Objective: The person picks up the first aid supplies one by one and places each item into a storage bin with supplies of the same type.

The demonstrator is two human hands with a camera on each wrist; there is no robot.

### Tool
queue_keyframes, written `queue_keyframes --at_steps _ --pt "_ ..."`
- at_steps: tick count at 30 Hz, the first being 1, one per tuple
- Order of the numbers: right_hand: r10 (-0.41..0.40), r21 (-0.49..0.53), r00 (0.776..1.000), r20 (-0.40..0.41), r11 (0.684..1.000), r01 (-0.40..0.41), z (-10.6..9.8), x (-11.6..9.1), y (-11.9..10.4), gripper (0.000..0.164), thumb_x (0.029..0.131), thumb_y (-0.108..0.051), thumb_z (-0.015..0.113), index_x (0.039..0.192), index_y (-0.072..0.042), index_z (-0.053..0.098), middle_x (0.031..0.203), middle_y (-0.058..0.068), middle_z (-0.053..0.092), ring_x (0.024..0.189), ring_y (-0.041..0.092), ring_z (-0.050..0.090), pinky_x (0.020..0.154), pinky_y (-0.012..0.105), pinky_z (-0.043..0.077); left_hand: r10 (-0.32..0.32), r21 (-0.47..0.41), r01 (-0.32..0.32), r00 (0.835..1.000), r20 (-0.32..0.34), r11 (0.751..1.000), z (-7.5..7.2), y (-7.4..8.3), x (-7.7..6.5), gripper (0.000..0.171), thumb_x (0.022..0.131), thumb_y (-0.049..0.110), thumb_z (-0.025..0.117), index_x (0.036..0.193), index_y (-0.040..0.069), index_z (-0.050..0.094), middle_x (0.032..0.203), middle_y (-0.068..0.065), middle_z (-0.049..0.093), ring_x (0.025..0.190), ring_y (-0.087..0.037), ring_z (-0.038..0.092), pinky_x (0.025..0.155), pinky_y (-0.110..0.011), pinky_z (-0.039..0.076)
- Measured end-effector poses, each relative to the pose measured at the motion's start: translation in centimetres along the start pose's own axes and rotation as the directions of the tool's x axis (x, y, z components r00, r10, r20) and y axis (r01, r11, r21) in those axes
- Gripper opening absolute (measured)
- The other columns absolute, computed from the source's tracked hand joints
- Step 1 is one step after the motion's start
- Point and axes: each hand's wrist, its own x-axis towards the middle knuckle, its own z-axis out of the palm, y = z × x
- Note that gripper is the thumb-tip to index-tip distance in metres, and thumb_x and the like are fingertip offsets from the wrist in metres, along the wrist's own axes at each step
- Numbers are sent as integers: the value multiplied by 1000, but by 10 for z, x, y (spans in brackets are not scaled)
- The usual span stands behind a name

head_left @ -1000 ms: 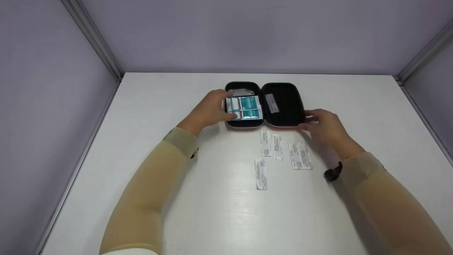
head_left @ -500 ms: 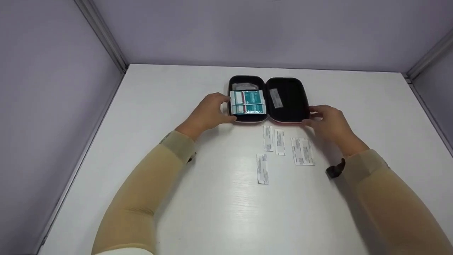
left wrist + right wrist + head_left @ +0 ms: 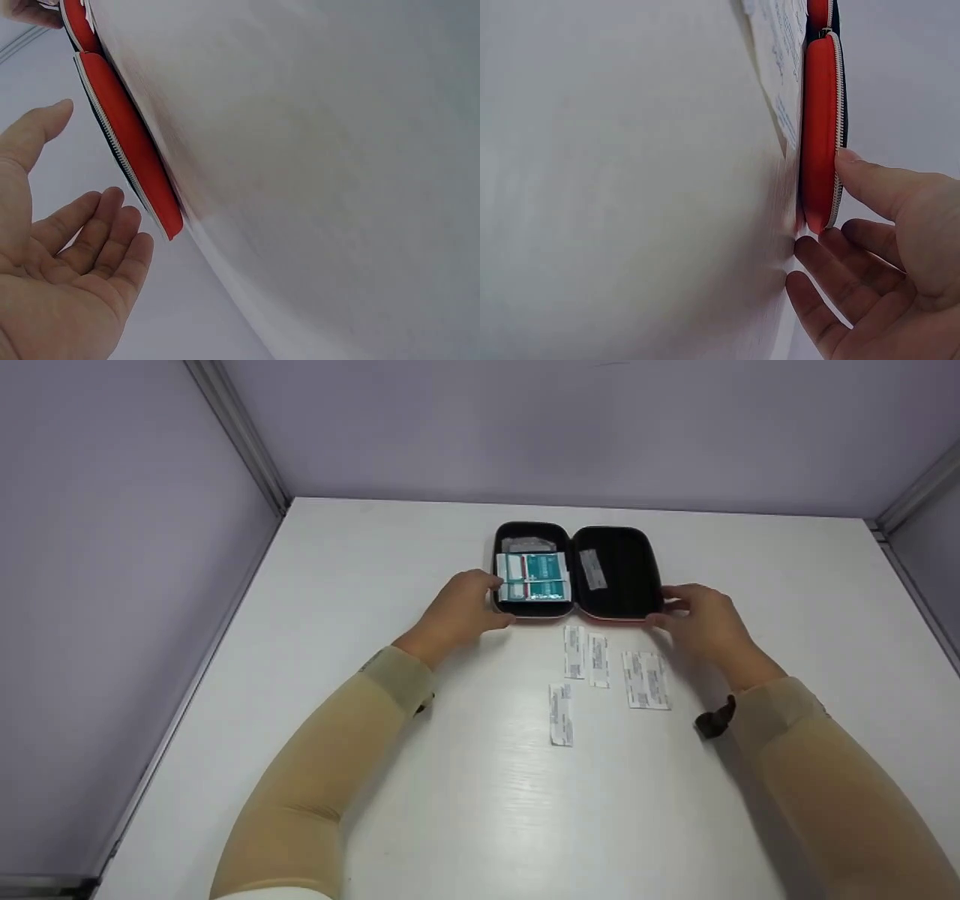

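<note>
Placed toward the far side of the white tabletop (image 3: 487, 810): a zip case (image 3: 630, 577), unfolded flat, black inside and red outside. In its left half, teal-and-white sachets (image 3: 534, 577); in its right half, one narrow white strip (image 3: 592, 570). At the left rim, the left hand (image 3: 461, 607), fingers relaxed, thumb well apart from them; whether touching the rim, not possible to tell. At the right front corner, the right hand (image 3: 705, 622), gripping lightly between thumb and fingers. Nearer to the person, flat: three paper strips (image 3: 574, 652) and, rightward, one wider packet (image 3: 646, 680).
</note>
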Motion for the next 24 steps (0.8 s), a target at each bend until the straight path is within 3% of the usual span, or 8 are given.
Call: queue_keyframes --at_steps 8,24 --pt "7 13 1000 1 1000 -7 3 -2 1 72 108 -33 80 168 -3 51 164 29 59 154 48 56 131 67 41 -43 14 43 999 -8 999 6 0 2 67 103 33 87 158 3 63 162 -13 64 152 -27 58 132 -42 46" --pt "14 21 1000 -5 1000 -14 0 -3 -2 72 109 -32 79 168 -3 51 165 28 58 155 48 55 131 68 41 -43 37 44 998 -45 998 6 0 6 62 102 30 88 154 4 66 153 -12 68 142 -25 62 127 -42 51"
